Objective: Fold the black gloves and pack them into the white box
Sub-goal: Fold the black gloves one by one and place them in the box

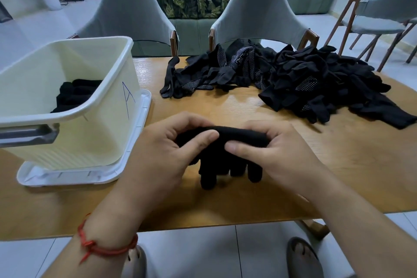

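Note:
A black glove (228, 156) lies at the table's near middle, its upper part folded into a roll and its fingers pointing toward me. My left hand (167, 153) grips the roll's left end, thumb on top. My right hand (273, 153) grips the right end, thumb pressed on the fold. The white box (108, 106) stands at the left on its lid (140, 142), marked with a blue letter A. Folded black gloves (74, 93) lie inside it. A large pile of unfolded black gloves (300, 83) spreads across the far right of the table.
The wooden table (338, 165) has its near edge just below my wrists. Two grey chairs (259, 13) stand behind the far edge, with a leaf-patterned bench beyond. Another chair is at the far right. My feet show on the tiled floor below.

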The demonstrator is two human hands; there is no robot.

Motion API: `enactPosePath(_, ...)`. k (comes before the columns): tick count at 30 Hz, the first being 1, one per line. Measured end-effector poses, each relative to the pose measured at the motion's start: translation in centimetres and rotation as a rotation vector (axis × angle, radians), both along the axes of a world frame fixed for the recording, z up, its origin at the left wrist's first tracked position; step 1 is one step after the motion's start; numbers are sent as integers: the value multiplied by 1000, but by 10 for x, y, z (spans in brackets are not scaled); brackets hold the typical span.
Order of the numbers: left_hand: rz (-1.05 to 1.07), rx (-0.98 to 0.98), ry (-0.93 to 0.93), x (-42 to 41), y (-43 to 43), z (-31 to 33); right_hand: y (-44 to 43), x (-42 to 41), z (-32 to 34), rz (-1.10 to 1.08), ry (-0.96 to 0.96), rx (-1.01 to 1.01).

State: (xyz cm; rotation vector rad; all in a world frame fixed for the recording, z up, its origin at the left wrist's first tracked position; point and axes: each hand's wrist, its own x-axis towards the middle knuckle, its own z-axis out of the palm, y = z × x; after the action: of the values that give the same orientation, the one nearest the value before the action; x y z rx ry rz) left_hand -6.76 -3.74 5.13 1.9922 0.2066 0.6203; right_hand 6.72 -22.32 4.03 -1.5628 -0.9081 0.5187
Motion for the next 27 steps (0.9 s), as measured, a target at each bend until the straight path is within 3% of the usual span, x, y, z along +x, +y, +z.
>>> enactPosePath(3,-4,-253,27,1,0,4,-1,0,3,-11,79,12)
enactPosePath(8,-190,-688,276,4,9,1,2,4,-4,-62,181,46)
enactPosePath(11,-231,-678,378,3,7,0,4,5,-5,-82,186,45)
enactPosePath(19,-162,-514,240,7,3,-7,2,9,-7,-35,263,-14)
enactPosePath(27,-203,-424,296,5,7,-8,3,9,-7,-52,279,-54)
